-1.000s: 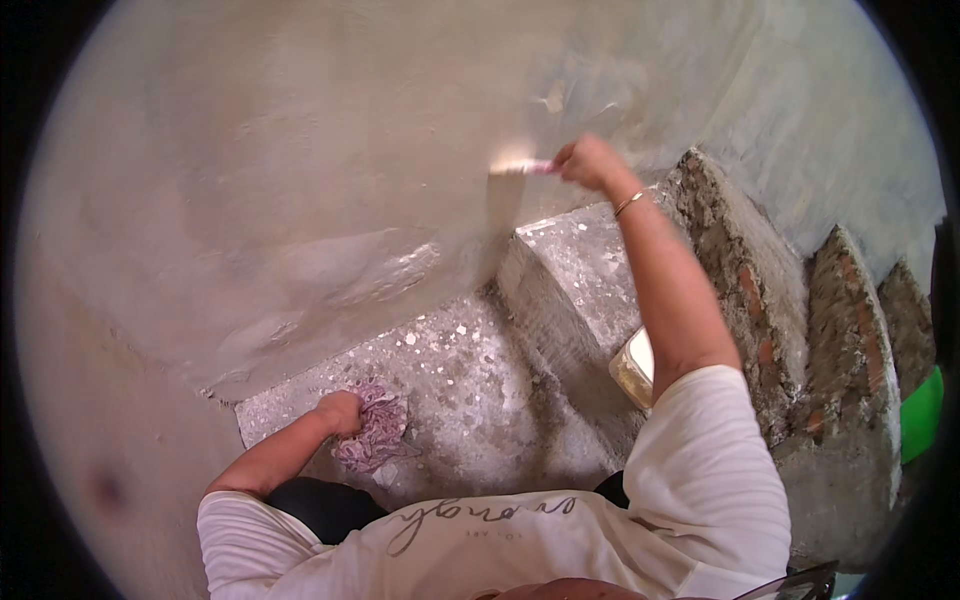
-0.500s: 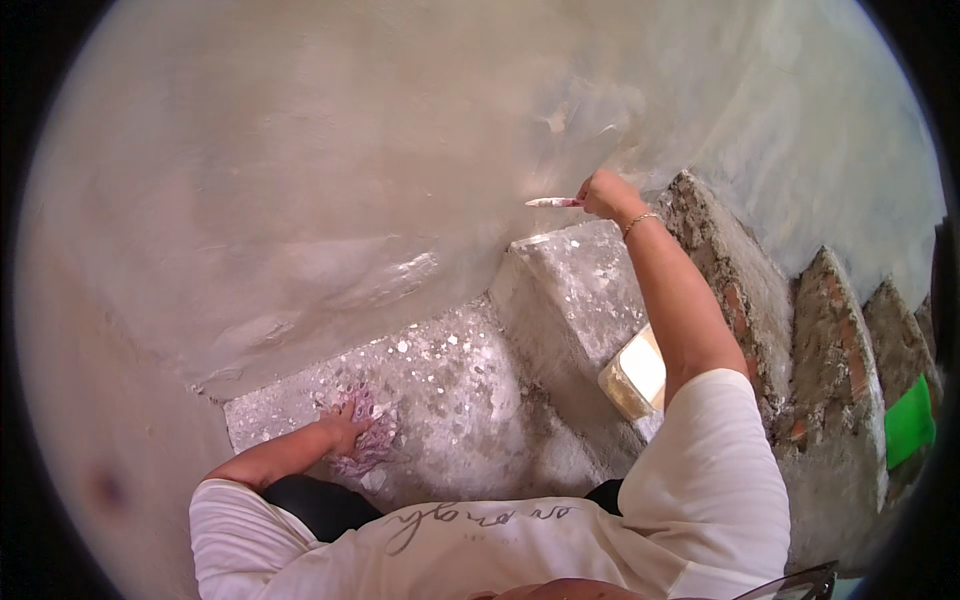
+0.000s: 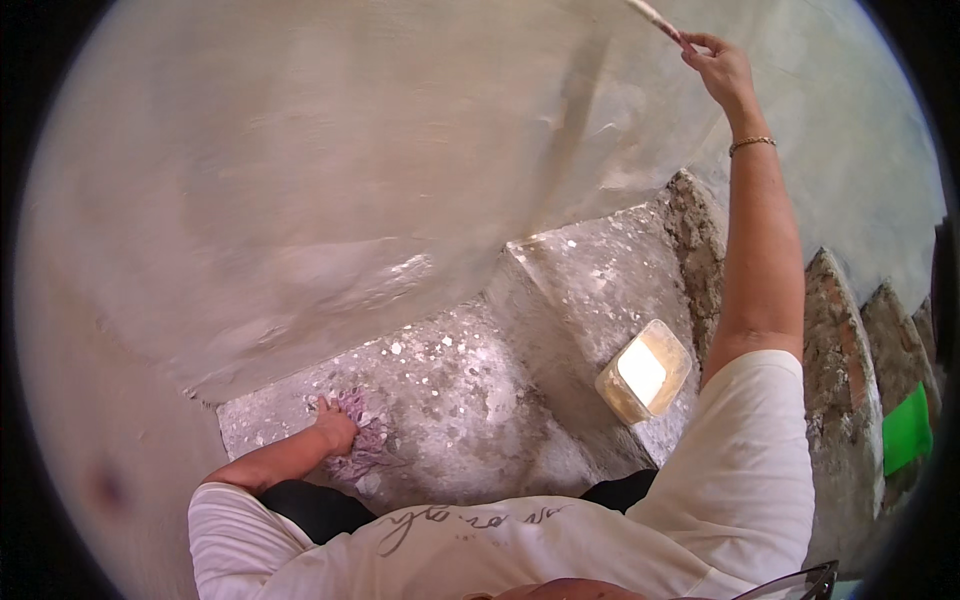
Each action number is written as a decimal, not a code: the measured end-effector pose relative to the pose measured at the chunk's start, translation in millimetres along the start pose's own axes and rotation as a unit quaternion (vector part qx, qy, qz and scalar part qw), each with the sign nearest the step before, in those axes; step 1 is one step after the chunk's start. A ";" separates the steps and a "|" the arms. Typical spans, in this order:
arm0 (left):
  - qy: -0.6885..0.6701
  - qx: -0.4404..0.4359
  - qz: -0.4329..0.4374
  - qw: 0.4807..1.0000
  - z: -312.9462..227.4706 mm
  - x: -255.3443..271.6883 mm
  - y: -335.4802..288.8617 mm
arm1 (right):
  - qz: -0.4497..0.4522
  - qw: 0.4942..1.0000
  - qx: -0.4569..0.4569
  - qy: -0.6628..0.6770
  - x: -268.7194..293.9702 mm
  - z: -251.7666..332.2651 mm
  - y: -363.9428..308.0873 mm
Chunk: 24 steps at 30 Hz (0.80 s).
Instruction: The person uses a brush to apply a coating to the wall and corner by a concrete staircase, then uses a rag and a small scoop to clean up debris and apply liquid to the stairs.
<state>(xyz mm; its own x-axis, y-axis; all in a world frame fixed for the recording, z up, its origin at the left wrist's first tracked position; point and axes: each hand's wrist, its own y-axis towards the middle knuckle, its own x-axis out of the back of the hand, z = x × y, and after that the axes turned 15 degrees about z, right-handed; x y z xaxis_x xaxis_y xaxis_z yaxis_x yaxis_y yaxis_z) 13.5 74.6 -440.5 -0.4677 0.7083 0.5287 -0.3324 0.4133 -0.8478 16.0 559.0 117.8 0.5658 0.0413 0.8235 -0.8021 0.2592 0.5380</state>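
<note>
High up against the wall, my right hand pinches the handle of a slim paintbrush, which has whitish smears on it. The brush slants up and left, and its far end lies close to the picture's upper edge. Down at the lower left, my left hand rests on the step with its fingers bent over a crumpled pinkish-purple rag. On the step to the right stands a squarish see-through plastic tub with something white inside.
White flecks dot the rough concrete step and the higher step. More rough steps rise at the right, with a bright green object on them. A dark streak runs down the wall.
My right hand has moved up and right along the wall with the paintbrush. The tub now shows whole. A dark streak appears on the wall. My left hand has shifted slightly left.
</note>
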 end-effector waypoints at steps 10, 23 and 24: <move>-0.007 -0.004 -0.017 1.000 -1.4 8.4 6.2 | -0.140 0.984 -0.012 0.105 -211.0 -89.4 -82.7; -0.038 -0.010 0.015 0.999 2.7 5.7 7.7 | 0.207 0.944 -0.229 -0.116 -233.5 -91.8 -116.8; -0.036 -0.002 0.020 0.999 2.9 2.0 6.6 | 0.223 0.943 -0.195 -0.150 -209.7 -75.3 -102.6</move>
<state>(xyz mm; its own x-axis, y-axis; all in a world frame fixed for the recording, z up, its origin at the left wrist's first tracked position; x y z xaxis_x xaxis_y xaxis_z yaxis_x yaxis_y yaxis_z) 8.0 77.1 -444.9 -0.5390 0.6814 0.4952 -0.3086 0.3873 -0.8688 -5.9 596.4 -123.6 0.0632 -0.0293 0.9976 -0.7827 0.6187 0.0678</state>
